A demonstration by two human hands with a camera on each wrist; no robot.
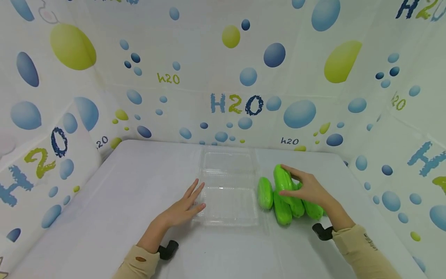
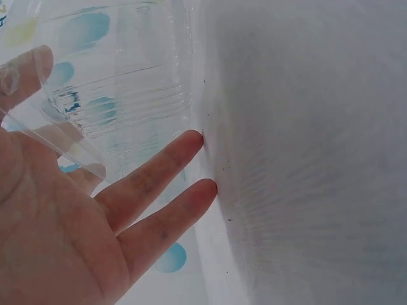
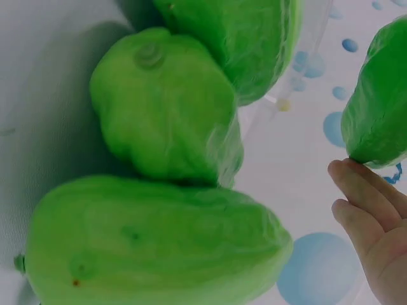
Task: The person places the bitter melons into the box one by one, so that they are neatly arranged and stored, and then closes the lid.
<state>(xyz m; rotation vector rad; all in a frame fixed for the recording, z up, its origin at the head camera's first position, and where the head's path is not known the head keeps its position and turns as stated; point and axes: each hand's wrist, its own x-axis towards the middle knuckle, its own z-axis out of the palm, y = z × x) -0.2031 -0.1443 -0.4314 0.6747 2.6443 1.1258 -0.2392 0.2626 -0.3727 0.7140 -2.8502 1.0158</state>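
Bright green, plump cucumbers point(image 1: 282, 212) lie in a small heap on the right side of the table. My right hand point(image 1: 310, 190) pinches one cucumber point(image 1: 281, 177) at the top of the heap, thumb at one end and fingers at the other. In the right wrist view, the fingertips meet the end of that cucumber point(image 3: 378, 101), apart from the others. A clear plastic clamshell box point(image 1: 230, 205) lies opened out to the left of the heap. Beside its left edge my left hand point(image 1: 179, 211) spreads its fingers straight, touching the box's side; part of this hand shows through the plastic point(image 2: 140, 95).
A white cloth covers the table point(image 1: 139, 170). One cucumber point(image 1: 265, 193) lies right beside the box's right edge. Behind the table hangs a curtain point(image 1: 195, 50) printed with blue and green drops. Dark wrist cameras point(image 1: 168, 250) sit under both wrists.
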